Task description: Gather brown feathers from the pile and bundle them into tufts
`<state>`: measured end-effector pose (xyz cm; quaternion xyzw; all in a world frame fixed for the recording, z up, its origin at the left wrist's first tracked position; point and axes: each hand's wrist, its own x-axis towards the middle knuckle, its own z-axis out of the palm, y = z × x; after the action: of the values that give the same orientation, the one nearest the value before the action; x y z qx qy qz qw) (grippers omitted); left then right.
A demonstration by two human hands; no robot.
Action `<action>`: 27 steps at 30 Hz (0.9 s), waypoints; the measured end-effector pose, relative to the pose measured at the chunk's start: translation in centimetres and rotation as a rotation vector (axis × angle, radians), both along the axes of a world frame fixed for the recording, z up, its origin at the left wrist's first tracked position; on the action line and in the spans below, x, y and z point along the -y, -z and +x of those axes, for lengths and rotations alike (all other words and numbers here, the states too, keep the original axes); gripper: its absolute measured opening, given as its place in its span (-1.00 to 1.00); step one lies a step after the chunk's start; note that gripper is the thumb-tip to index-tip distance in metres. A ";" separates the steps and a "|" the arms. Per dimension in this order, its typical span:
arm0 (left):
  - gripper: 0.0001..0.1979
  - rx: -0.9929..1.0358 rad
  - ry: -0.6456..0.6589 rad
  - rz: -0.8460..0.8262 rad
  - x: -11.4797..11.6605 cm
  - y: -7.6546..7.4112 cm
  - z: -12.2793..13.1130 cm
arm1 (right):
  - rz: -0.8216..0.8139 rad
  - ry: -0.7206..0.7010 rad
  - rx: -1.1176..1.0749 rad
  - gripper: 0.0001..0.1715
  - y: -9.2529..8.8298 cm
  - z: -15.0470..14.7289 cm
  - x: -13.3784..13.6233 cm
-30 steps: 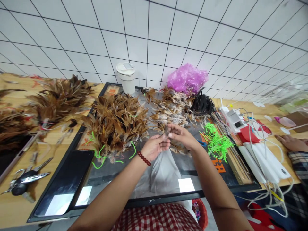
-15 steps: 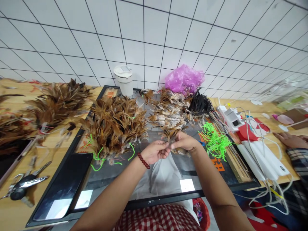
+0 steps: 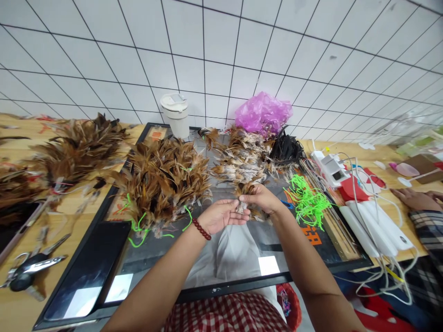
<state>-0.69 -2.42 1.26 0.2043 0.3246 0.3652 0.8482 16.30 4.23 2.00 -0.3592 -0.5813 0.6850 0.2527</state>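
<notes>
A small bunch of brown feathers (image 3: 244, 189) with pale fluffy bases is between my two hands, over the dark glass-topped board (image 3: 204, 263). My right hand (image 3: 263, 199) is closed on the bunch, its thumb and fingers near the fluffy end. My left hand (image 3: 223, 216), palm turned up, has its thumb at the same fluffy end and its other fingers loosely curled below. Left of my hands lies a large heap of brown feathers (image 3: 166, 177) with green strings among them. Just beyond my hands is a pile of brown-and-white feathers (image 3: 238, 161).
Bright green strings (image 3: 308, 203) and black feathers (image 3: 285, 147) lie right, near a pink plastic bag (image 3: 263, 113). A white lidded cup (image 3: 176, 115) stands at the back. Phone (image 3: 90, 272), keys (image 3: 32, 267) and cabled white devices (image 3: 377, 228) flank the board. Another person's hand (image 3: 415, 199) rests far right.
My left hand's fingers have loosened and spread beneath the bunch, showing more palm. The fluffy feather bases are now more visible. The whole view has shifted slightly.
</notes>
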 end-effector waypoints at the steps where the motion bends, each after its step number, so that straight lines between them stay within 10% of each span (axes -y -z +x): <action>1: -0.79 -0.031 -0.002 0.005 0.0 0.0 0.0 | 0.013 -0.017 0.011 -0.65 0.0 -0.1 0.1; 14: -0.99 0.131 -0.428 -0.097 -0.4 0.4 0.5 | 0.399 0.176 0.061 -0.66 -1.0 -1.2 1.0; 27: -0.98 0.163 -0.436 -0.118 -0.6 0.6 0.4 | 0.952 0.044 0.218 -0.76 -0.5 -1.3 1.3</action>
<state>-0.28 -1.87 0.63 0.0494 0.3124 0.5356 0.7830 14.99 2.88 2.46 -0.2853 -0.8454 0.2960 0.3411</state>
